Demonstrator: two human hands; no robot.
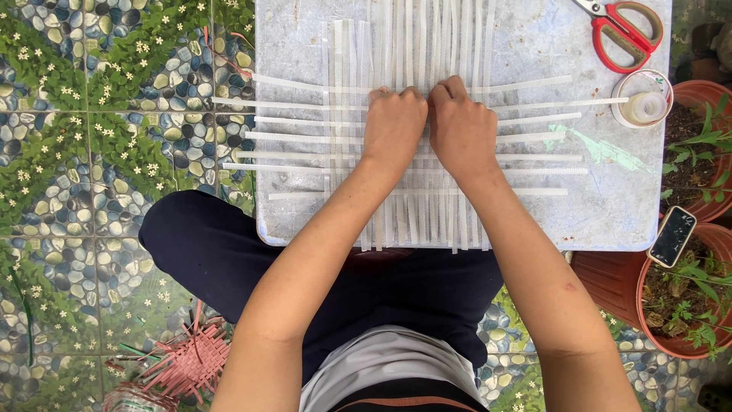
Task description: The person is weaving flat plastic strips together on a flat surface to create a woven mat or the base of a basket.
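Both hands knuckles-down on the woven white strips (427,152), fingers curled onto the top horizontal strip (320,85). Left hand (393,126) and right hand (460,130) are side by side, nearly touching, pressing rather than gripping. To do it well, I think: keep even pressure, push that strip snug against the row nearer me, keep the verticals parallel. The mat lies directly under both hands on the tabletop (610,206); scissors (627,30) and tape roll (642,99) sit well off beyond my right hand.
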